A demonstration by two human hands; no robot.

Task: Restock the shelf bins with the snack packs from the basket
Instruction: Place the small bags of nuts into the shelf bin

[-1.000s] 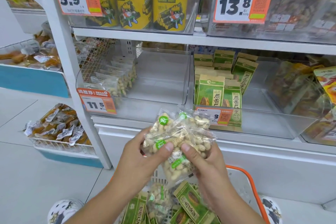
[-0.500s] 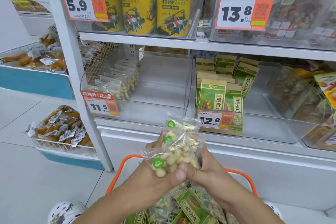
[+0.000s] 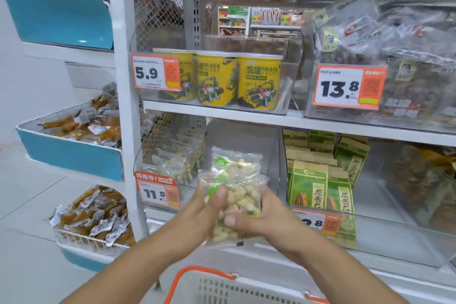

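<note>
Peanut packs raised from basket toward the clear bin, centre frame.

A bunch of clear peanut packs (image 3: 234,190) is clamped betw. both hands: left hand (image 3: 204,215) w/ thumb pressed on the front, right hand (image 3: 261,219) w/ fingers curled round the lower right edge. Vs. 0.5 s ago the bunch is lifted higher & carried fwd, now held in front of the open clear bin (image 3: 246,138) beside the 11.5 price tag (image 3: 158,192), where matching packs (image 3: 177,163) are stacked at left. Basket (image 3: 237,289) is left below, bottom centre. Judged: placing is next; packs not yet inside the bin.
</note>
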